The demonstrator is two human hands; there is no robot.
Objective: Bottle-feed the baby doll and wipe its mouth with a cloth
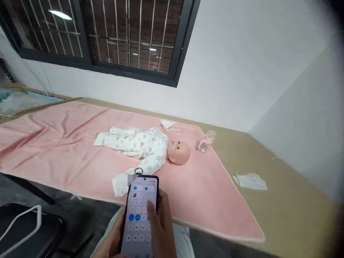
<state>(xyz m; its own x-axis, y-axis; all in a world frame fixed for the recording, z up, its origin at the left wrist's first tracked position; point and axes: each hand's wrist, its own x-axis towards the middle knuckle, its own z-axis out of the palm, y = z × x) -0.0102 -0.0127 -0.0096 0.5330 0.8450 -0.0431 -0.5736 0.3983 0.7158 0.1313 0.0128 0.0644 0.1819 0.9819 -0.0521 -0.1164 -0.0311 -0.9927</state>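
Note:
A black smartphone (139, 222) with a lit screen of icon tiles and a ring at its top edge is upright in front of me. My left hand (114, 234) closes around its left side, partly hidden by the phone. On the right side, my right hand (163, 225) grips the phone, its thumb lying over the screen. Just beyond lies a baby doll (178, 152) on its back, dressed in a white patterned outfit (145, 143), one sleeve reaching toward the phone. Beneath the doll spreads a pink blanket (204, 190).
A small clear bottle (206, 141) stands near the doll's head, beside a folded white cloth (168, 124). Another white cloth (250, 181) lies on the tan tabletop (290, 204). At lower left is a black chair (27, 233). A barred window (129, 36) is behind the table.

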